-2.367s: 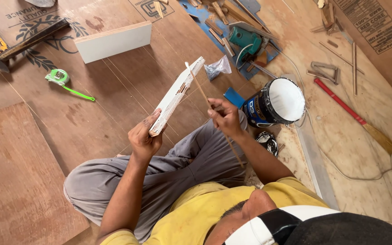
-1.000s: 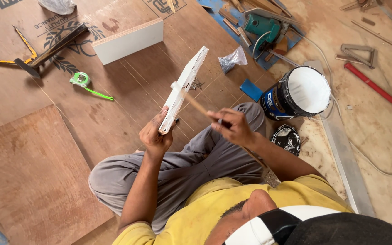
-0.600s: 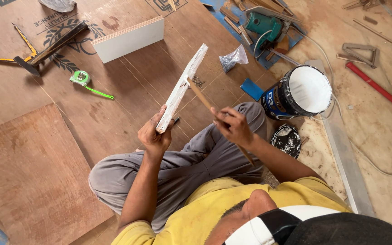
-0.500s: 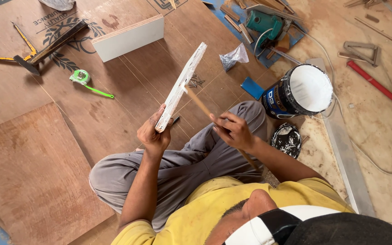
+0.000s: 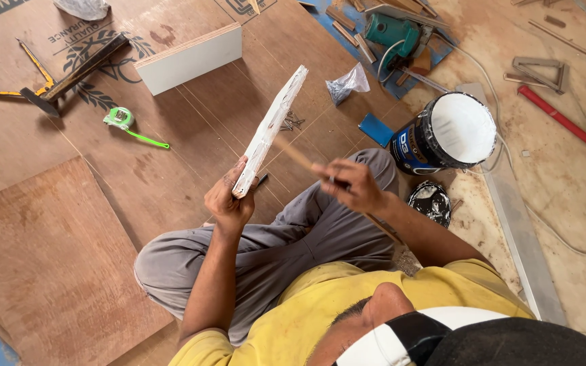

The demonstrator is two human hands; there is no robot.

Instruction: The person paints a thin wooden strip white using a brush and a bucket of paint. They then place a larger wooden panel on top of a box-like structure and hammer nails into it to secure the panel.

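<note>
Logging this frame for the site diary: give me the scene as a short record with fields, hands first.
left hand: grips the lower end of a white-coated board, held on edge
right hand: holds a thin wooden stick with its tip against the board
paint can: open, white inside, on the floor by the right knee
can lid: beside the can
tape measure: green, on the plywood
hammer: far left

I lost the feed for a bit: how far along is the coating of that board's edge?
Done: the upturned edge of the board looks white and lumpy along its visible length. In hand: the left hand grips its lower end, the right hand holds a thin stick against it. Left: unclear; the open paint can stands beside the knee.
</note>
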